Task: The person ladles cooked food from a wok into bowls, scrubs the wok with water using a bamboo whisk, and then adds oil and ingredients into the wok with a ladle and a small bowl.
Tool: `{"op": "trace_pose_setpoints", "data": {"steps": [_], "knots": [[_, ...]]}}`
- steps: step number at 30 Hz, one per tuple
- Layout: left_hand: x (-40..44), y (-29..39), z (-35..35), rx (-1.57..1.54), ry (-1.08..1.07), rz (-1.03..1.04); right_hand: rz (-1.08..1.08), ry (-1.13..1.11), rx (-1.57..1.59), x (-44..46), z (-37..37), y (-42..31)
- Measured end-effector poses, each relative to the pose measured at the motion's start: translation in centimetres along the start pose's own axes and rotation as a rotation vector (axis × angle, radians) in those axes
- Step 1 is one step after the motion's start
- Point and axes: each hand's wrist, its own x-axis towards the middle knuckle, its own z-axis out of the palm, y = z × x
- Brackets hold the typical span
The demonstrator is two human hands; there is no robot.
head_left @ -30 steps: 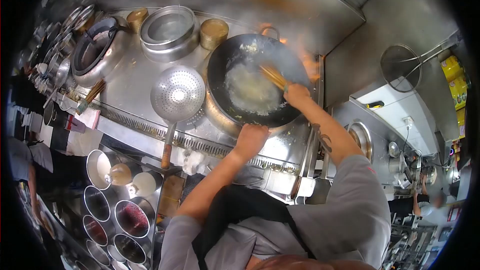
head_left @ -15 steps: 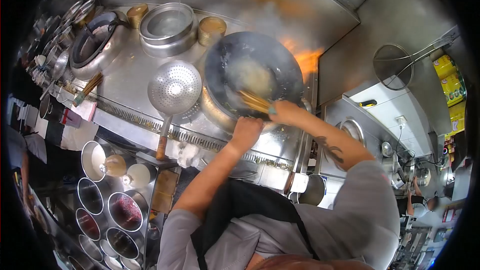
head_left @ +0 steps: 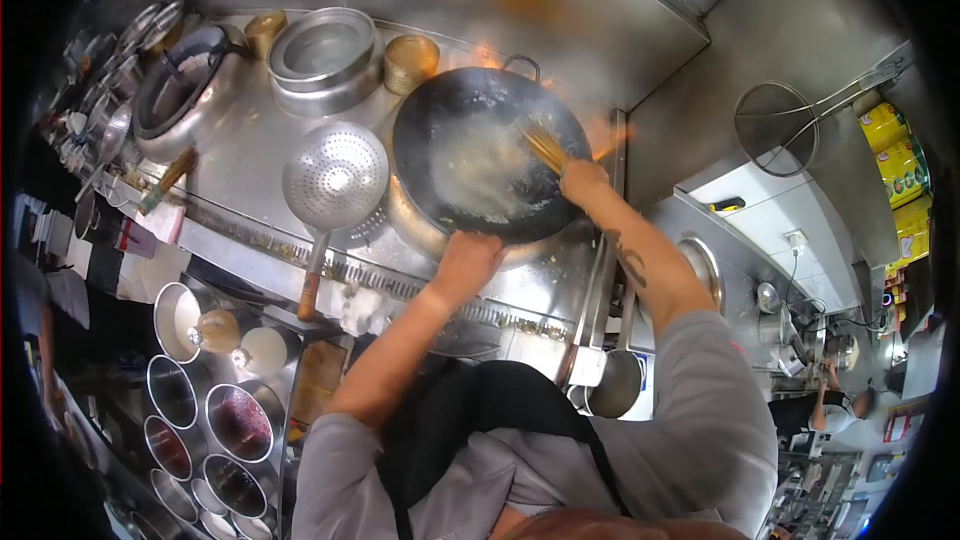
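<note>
A large dark wok [head_left: 425,140] sits over the burner with cloudy, bubbling water [head_left: 475,165] inside. My left hand [head_left: 470,265] is closed on the wok's near edge; whatever handle lies under the fingers is hidden. In my right hand [head_left: 585,183] is a bamboo wok brush [head_left: 545,145], its bristles pointing up and left over the wok's right side. At the far rim a loop handle [head_left: 523,64] shows. Left of the wok lies a perforated strainer ladle [head_left: 336,175] with a wooden handle.
Flames [head_left: 605,135] rise behind and right of the wok. Stacked metal pots [head_left: 325,55] and a tin [head_left: 410,62] stand at the back. Another bamboo brush [head_left: 170,180] lies at the left. Seasoning containers [head_left: 240,422] fill the lower left. A wire skimmer [head_left: 777,128] hangs right.
The brush in my right hand has moved up and right, from the wok's near side to its right side. The wok's far handle now shows, and the steam and flames are less.
</note>
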Motion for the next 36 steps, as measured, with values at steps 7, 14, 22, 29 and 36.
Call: {"op": "trace_pose_setpoints", "data": {"steps": [7,14,22,29,36], "knots": [[0.2,-0.2,-0.9,-0.007,0.037,0.004,-0.059,0.124,-0.077,2.1,-3.9,2.6],[0.2,-1.2,-1.2,-0.008,0.002,0.05,-0.31,0.197,0.401,7.6,-1.7,-11.0],[-0.5,-0.2,-1.6,0.053,0.062,0.025,-0.747,-0.123,0.384,-7.3,-4.8,-5.2],[-2.2,1.7,-1.7,0.13,0.059,-0.007,-0.501,-0.576,0.046,-4.0,-10.5,-2.5],[-2.4,1.7,-2.5,0.134,0.005,-0.02,-0.672,-0.461,0.073,-1.0,-9.2,-3.7]]}}
